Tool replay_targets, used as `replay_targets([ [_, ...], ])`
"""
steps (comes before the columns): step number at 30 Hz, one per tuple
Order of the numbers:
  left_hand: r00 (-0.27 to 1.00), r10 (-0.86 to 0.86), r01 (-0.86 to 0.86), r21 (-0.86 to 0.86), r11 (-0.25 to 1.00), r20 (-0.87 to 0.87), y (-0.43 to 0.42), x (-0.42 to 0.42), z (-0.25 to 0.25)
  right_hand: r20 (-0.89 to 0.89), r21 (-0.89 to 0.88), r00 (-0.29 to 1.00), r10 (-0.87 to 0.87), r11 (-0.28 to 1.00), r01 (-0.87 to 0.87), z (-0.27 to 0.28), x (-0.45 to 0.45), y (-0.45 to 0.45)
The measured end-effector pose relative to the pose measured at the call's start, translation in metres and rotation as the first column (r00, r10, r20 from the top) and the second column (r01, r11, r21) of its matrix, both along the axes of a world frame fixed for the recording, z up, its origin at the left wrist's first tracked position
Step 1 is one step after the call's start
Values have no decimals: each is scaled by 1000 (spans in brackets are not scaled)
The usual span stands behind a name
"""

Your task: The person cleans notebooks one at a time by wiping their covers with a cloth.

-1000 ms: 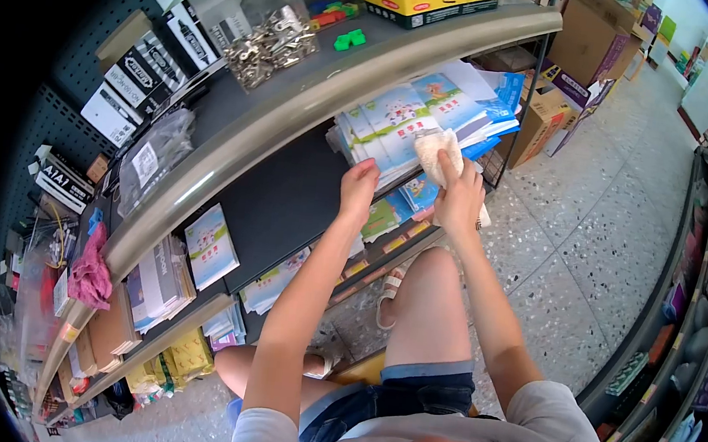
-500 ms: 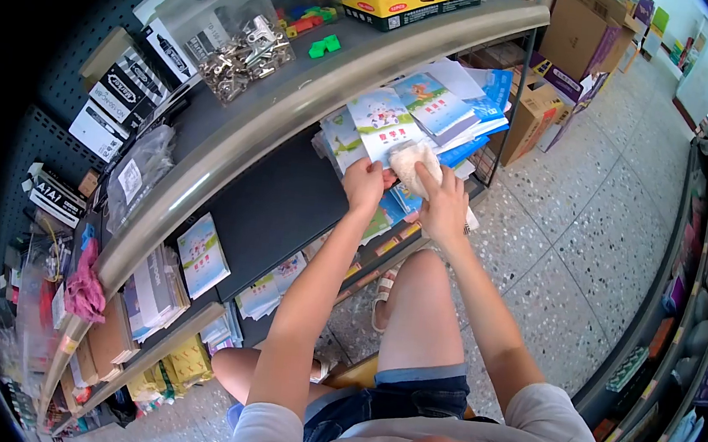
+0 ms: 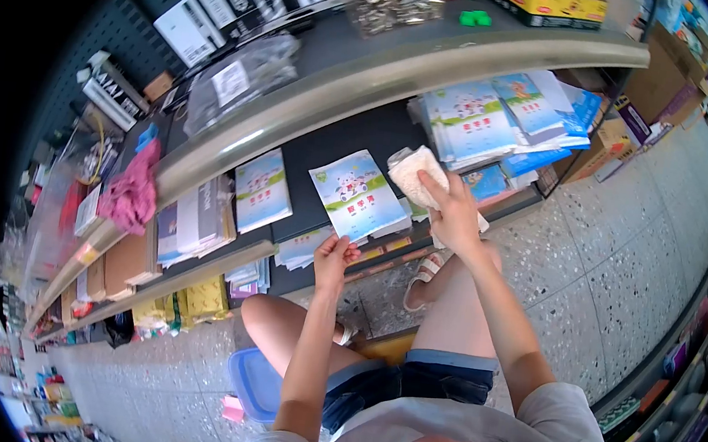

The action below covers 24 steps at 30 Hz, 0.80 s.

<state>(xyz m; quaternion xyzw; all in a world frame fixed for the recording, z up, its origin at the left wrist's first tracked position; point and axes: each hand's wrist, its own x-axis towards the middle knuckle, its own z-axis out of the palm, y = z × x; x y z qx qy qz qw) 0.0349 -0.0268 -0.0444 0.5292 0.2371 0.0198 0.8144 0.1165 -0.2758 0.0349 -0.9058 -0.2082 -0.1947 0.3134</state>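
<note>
My left hand (image 3: 332,262) pinches the lower edge of a light-blue exercise book (image 3: 357,194) with cartoon animals on its cover, which is over the dark shelf (image 3: 306,143). In my right hand (image 3: 458,215) is a bunched whitish cloth (image 3: 415,176), held to the right of that book and close to the front of a pile of similar exercise books (image 3: 472,125). Another such book (image 3: 263,192) lies farther left on the same shelf.
Above runs a shelf with a rounded front edge (image 3: 404,75), carrying a container of metal clips (image 3: 390,5) and a yellow box (image 3: 545,1). A pink cloth (image 3: 133,189) hangs at the left. A blue plastic stool (image 3: 255,383) stands by my leg. Cardboard boxes (image 3: 671,77) are at the right.
My left hand has moved left from the pile with an exercise book, now over the dark shelf. My right hand has drawn the cloth off the pile. The view has turned left.
</note>
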Motion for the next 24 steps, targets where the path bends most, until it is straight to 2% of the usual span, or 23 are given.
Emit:
replay_targets([
  [3,998,13,-14,-28,1000,-60,17,-3,-3,-7,-80,985,175,981,-175,6,-4,40],
  [6,999,5,-8,-67,998,-45,25,0,-9,-32,-241,931,363,901,-360,19,-8,75],
  [10,1000,10,-10,-108,994,-3,25,0,-15,-38,-452,863,504,761,-465,14,-7,115],
  [11,1000,-2,3,-68,998,7,25,1,-18,2,-498,858,514,744,-445,6,-3,122],
  [14,1000,16,-15,-48,999,20,21,-1,-14,19,-510,869,495,752,-417,-6,6,136],
  [15,1000,18,-18,11,1000,-18,21,0,-14,-12,-498,865,501,748,-440,-9,13,139],
  [18,999,0,2,-33,999,50,22,0,-15,44,-577,885,464,735,-356,-18,29,153],
  [22,999,42,-42,-27,999,14,18,-1,-11,-45,-632,924,379,706,-321,-9,51,178],
  [24,998,56,-56,-27,998,-6,17,-2,-10,41,-650,932,361,718,-249,-16,62,188],
])
